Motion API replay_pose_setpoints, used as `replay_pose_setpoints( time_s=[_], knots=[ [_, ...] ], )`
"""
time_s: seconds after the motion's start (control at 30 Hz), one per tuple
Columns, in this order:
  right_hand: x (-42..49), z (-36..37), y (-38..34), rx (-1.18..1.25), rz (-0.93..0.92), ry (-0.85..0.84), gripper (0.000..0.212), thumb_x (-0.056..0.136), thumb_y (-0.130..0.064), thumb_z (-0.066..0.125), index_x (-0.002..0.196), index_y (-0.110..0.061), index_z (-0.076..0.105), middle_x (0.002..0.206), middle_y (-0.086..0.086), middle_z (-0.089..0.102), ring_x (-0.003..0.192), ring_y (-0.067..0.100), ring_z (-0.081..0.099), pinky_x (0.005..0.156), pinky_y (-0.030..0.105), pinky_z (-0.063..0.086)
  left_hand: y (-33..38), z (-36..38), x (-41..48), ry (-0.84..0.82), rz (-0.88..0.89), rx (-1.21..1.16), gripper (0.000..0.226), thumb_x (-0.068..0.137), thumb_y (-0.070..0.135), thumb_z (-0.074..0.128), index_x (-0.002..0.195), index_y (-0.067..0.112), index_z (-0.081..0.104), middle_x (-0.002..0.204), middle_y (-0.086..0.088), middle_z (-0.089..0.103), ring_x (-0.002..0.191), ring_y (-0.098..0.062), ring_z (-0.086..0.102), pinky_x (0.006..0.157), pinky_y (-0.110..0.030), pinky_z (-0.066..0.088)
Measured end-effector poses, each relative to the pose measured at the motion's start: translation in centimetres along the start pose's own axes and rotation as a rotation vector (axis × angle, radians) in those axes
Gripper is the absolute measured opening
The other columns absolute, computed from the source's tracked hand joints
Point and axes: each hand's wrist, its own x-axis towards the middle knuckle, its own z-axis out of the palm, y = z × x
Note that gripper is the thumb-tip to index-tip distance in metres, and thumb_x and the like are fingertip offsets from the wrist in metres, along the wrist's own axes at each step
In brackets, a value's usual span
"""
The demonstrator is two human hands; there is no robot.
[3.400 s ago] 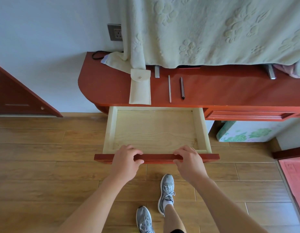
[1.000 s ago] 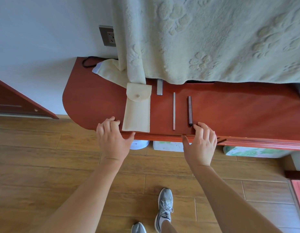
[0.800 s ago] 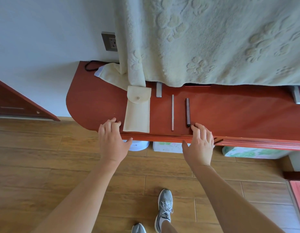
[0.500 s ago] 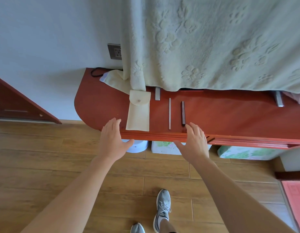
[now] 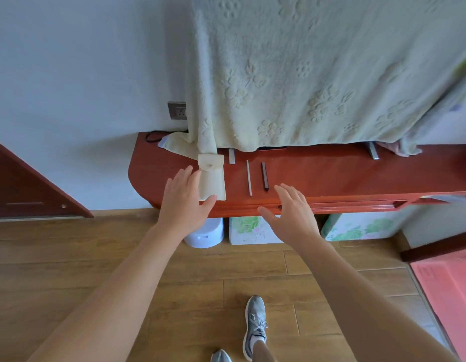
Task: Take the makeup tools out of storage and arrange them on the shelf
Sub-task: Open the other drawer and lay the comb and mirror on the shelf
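Observation:
On the red shelf (image 5: 344,178) lie a cream pouch (image 5: 213,178) with a snap flap, a thin silver stick (image 5: 249,177) and a dark pen-like tool (image 5: 264,176), side by side. A short silver tool (image 5: 231,155) lies behind them under the cloth's edge. My left hand (image 5: 184,202) hovers with straight fingers in front of the pouch's left side and holds nothing. My right hand (image 5: 292,212) is spread open in front of the shelf's front edge, just right of the dark tool, also empty. The drawer (image 5: 339,205) under the shelf is pushed in.
A pale green cloth (image 5: 305,74) hangs over the shelf's back. A wall socket (image 5: 177,110) is left of it. Under the shelf stand a white tub (image 5: 208,233) and flowered boxes (image 5: 252,228). A red mat (image 5: 446,291) lies at the right. My shoes (image 5: 255,327) are on the wooden floor.
The drawer, open 3.4 s ago, is now pushed in. Both hands have come off the shelf's front edge and lifted, fingers spread; the view has drawn back.

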Motion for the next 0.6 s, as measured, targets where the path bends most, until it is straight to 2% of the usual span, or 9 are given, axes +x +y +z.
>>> replay_pose_setpoints(
  time_s=[0.13,0.4,0.6],
  knots=[
    [-3.1,-3.5,-1.0,-0.021,0.011,0.044,0.072,0.092,-0.058,0.05,0.149,-0.018,0.031,0.157,-0.001,0.03,0.146,0.019,0.021,0.118,0.041,0.026,2.6,-3.0,-1.8,0.011,0.082,0.006,0.06,0.097,0.043,0.052,0.146,0.011,0.037,0.153,-0.007,0.036,0.142,-0.026,0.028,0.117,-0.048,0.02],
    [-7.6,-9.6,-1.0,-0.082,-0.004,0.157,0.063,0.097,-0.052,0.041,0.148,-0.016,0.036,0.154,0.001,0.035,0.145,0.021,0.024,0.119,0.04,0.022,6.9,-7.1,-5.9,0.011,0.17,-0.048,0.057,0.099,0.039,0.049,0.148,0.011,0.037,0.155,-0.005,0.034,0.143,-0.023,0.028,0.118,-0.037,0.023],
    [-10.0,-12.0,0.0,-0.068,-0.024,0.189,0.059,0.098,-0.048,0.038,0.147,-0.015,0.038,0.153,0.002,0.038,0.144,0.019,0.027,0.119,0.039,0.022,9.1,-8.7,-8.5,-0.001,0.143,-0.044,0.057,0.102,0.039,0.044,0.151,0.012,0.033,0.159,-0.003,0.029,0.147,-0.02,0.023,0.121,-0.036,0.022]
  ],
)
